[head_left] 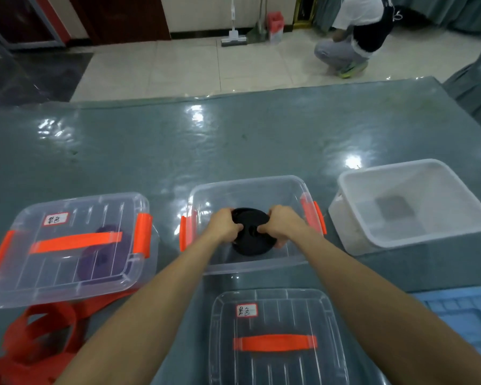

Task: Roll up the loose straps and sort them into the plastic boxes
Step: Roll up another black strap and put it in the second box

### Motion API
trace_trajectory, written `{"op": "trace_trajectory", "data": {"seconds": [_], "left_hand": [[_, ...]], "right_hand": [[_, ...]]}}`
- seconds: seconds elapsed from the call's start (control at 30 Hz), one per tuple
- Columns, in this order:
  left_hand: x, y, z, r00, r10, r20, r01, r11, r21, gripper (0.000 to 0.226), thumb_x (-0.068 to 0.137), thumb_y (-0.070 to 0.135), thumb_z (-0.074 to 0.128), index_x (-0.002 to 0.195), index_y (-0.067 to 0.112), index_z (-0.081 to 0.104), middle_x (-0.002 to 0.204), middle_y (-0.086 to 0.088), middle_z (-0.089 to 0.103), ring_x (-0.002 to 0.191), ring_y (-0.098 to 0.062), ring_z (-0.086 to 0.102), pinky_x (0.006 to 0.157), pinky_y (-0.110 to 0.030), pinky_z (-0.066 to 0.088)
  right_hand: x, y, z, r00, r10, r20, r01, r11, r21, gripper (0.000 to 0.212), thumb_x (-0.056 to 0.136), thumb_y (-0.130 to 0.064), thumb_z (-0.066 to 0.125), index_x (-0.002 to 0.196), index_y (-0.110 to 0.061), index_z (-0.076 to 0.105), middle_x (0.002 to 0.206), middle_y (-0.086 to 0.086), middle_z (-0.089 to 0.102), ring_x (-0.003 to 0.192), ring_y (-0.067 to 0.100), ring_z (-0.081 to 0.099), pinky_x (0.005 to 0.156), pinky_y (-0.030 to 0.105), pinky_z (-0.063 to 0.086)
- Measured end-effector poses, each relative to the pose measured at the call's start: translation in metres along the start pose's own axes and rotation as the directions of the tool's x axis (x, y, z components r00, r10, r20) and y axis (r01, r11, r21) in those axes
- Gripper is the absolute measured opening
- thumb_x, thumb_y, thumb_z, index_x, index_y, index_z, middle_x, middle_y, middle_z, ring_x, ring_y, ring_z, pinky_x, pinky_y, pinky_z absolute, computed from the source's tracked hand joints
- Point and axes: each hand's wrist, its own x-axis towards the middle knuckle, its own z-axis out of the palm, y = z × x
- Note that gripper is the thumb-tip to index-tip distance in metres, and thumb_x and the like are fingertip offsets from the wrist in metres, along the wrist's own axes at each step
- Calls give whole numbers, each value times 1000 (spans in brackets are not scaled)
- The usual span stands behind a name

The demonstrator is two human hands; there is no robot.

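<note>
A rolled black strap (252, 232) sits inside the open clear plastic box (247, 187) with orange latches at the table's middle. My left hand (225, 225) grips the roll's left side and my right hand (282, 222) grips its right side, both inside the box. To the left stands a closed clear box (67, 245) with an orange handle, a label and purple rolled straps inside. A loose red strap (39, 329) lies in a heap at the near left, partly under that box.
A clear lid (275, 343) with an orange handle and a label lies in front of the open box. A white plastic tub (408, 204) stands at the right. A blue tray (467, 315) sits at the near right edge. A person (356, 37) crouches on the floor beyond the table.
</note>
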Motion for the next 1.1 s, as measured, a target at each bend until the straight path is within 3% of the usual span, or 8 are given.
{"op": "trace_trajectory", "data": {"seconds": [0.13, 0.27, 0.5, 0.6, 0.7, 0.87, 1.0, 1.1], "left_hand": [[12, 1, 3, 1000, -9, -26, 13, 983, 184, 38, 103, 19, 72, 136, 2, 66, 131, -22, 72, 122, -39, 69, 103, -45, 57], [15, 0, 6, 997, 0, -71, 22, 951, 308, 38, 102, 23, 73, 134, 6, 66, 132, -21, 71, 124, -40, 67, 102, -45, 57], [17, -4, 6, 997, -8, -82, 36, 939, 343, 38, 99, 22, 78, 129, 1, 69, 137, -23, 66, 121, -40, 68, 101, -42, 57], [19, -5, 6, 998, -45, -54, 62, 931, 359, 36, 102, 22, 74, 128, -3, 67, 140, -26, 61, 119, -40, 69, 97, -40, 56], [20, -6, 6, 995, -92, -34, 98, 923, 373, 32, 104, 19, 69, 127, -3, 65, 140, -26, 60, 118, -40, 69, 89, -39, 55], [17, -4, 5, 991, -131, -18, 130, 937, 325, 14, 103, 18, 67, 107, 6, 61, 127, -21, 71, 115, -38, 70, 77, -36, 49], [16, -4, -1, 984, -174, -27, 174, 944, 281, 26, 99, 29, 75, 93, 9, 59, 121, -19, 74, 108, -35, 71, 76, -34, 51], [15, -4, -4, 983, -177, -46, 183, 945, 272, 36, 97, 28, 76, 77, 14, 49, 115, -18, 74, 91, -32, 67, 71, -34, 51]], "right_hand": [[13, -5, 4, 1000, 5, 12, -5, 999, -37, 41, 97, -39, 75, 116, -5, 66, 107, 16, 77, 95, 33, 77, 79, 37, 63], [19, -6, 10, 1000, 1, -23, -2, 998, -62, 35, 95, -35, 75, 113, -5, 68, 109, 15, 75, 92, 33, 71, 66, 31, 48], [18, -11, 15, 996, -25, -80, 19, 997, -73, 30, 93, -30, 77, 104, -3, 67, 93, 13, 67, 89, 35, 70, 65, 32, 48], [20, -11, 15, 994, -11, -107, 7, 999, -43, 34, 89, -30, 80, 81, -8, 56, 80, 8, 60, 74, 31, 64, 52, 28, 43], [21, -12, 19, 995, -10, -98, 8, 1000, -18, 38, 88, -30, 80, 75, -11, 50, 73, 5, 56, 67, 27, 61, 42, 26, 35], [20, -9, 21, 996, 1, -84, 0, 1000, 17, 34, 86, -35, 80, 80, -9, 58, 72, 5, 57, 59, 23, 58, 42, 25, 35], [19, -8, 18, 998, -4, -58, 6, 1000, 22, 35, 87, -38, 80, 79, -10, 60, 74, 6, 61, 61, 25, 61, 44, 26, 39], [17, -9, 14, 999, -23, -25, 23, 1000, -9, 34, 90, -37, 76, 79, -9, 60, 77, 10, 67, 70, 31, 70, 55, 30, 55]]}}
